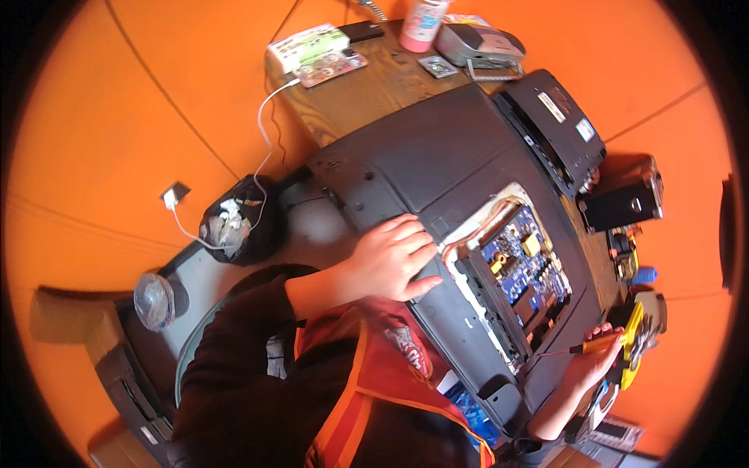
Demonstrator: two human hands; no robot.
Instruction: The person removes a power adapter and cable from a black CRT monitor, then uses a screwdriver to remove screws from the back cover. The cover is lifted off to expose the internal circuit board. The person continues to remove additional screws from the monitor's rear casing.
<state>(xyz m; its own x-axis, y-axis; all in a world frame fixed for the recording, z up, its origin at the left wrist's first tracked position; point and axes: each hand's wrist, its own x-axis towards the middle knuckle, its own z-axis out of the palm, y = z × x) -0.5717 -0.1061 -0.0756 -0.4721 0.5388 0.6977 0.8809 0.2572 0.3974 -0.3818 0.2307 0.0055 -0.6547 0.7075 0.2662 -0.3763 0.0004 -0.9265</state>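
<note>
In front of me lies a large black plastic casing (445, 132), looking like the back of a television. A blue circuit board (511, 261) with yellow parts shows through its pale-edged opening. My left hand (396, 257) rests on the casing's near left edge, fingers stretched out and holding nothing. To the right of the opening, my right hand (593, 366) is closed around a screwdriver (599, 344) with an orange-yellow handle. Its thin shaft points left over the casing, near the opening's lower right corner. Whether the tip touches anything I cannot tell.
A wooden table (343, 105) carries the casing. Behind it stand a pink bottle (421, 27), a grey radio (480, 48) and boxes (308, 48). On the right are a black device (550, 129), a black box (624, 199) and a yellow tool (633, 343). A bin (269, 222) sits left.
</note>
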